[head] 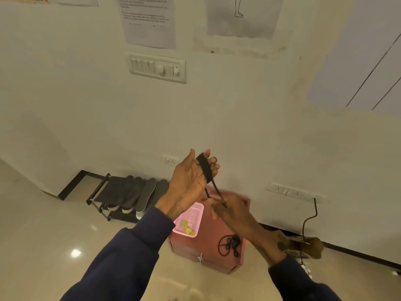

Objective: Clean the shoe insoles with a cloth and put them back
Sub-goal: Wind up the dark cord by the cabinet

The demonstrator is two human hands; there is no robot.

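Black lace (pixel 205 168) is wound in a tight band around the fingers of the left hand (pixel 186 181), which is raised palm-up in front of the wall, thumb and forefinger pointing up and the other fingers curled over the wrap. 2 strands run down from the band to the right hand (pixel 230 209), which pinches them between its fingertips; that hand is blurred. Both arms wear dark blue sleeves.

Below the hands stands a pink cabinet (pixel 212 235). On its top sits a pale pink basket (pixel 198 208) with a crumpled yellow cloth (pixel 187 228) inside, and beside the basket lies a 2nd black lace (pixel 230 246) in a loose coil.

Left of the cabinet, a low black rack (pixel 97 190) stands against the wall. 2 grey insoles (pixel 147 193) lean upright on it, next to dark shoes (pixel 128 192). A brown brush (pixel 312 246) lies on the floor to the right, near a black cable (pixel 310 216).

On the wall hang a white switch panel (pixel 157 67) and printed sheets (pixel 147 20); their text is too blurred to read.
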